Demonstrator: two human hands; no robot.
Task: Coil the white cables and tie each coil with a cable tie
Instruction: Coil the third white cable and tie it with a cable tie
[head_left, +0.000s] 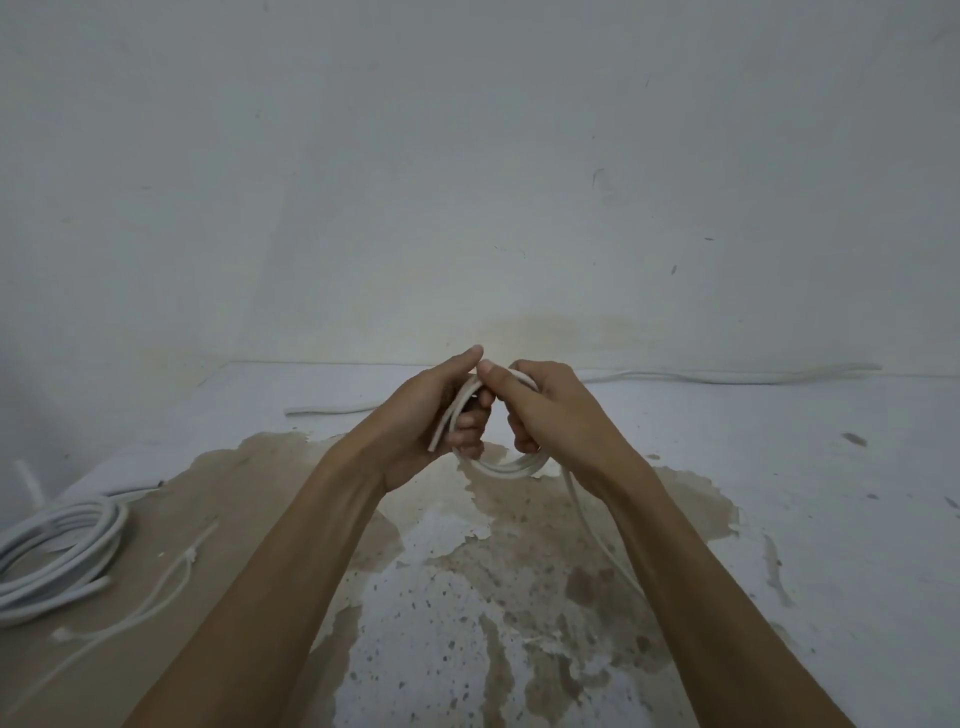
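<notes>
Fingers (470, 415) on your left hand (415, 421) are curled shut around one side of a small coil of white cable (511, 462), and your right hand (550, 410) pinches its top with the thumb and fingers closed on it, so both hands hold it up over the bench (779, 467). That bench is big, white and stained brown in the middle. On its left edge lies a bigger coil (57, 551) that looks already wound, though I cannot tell if it is tied. Two long loose cables (727, 375) lie by the back wall. Thin cable ties (176, 577) rest near the big coil, well apart from your hands. A loose tail (587, 519) hangs down from your coil under your right wrist. I think the loops could spring open if you let go with one hand to reach for a tie, because nothing holds them yet. That tail could also catch and pull the coil crooked.
</notes>
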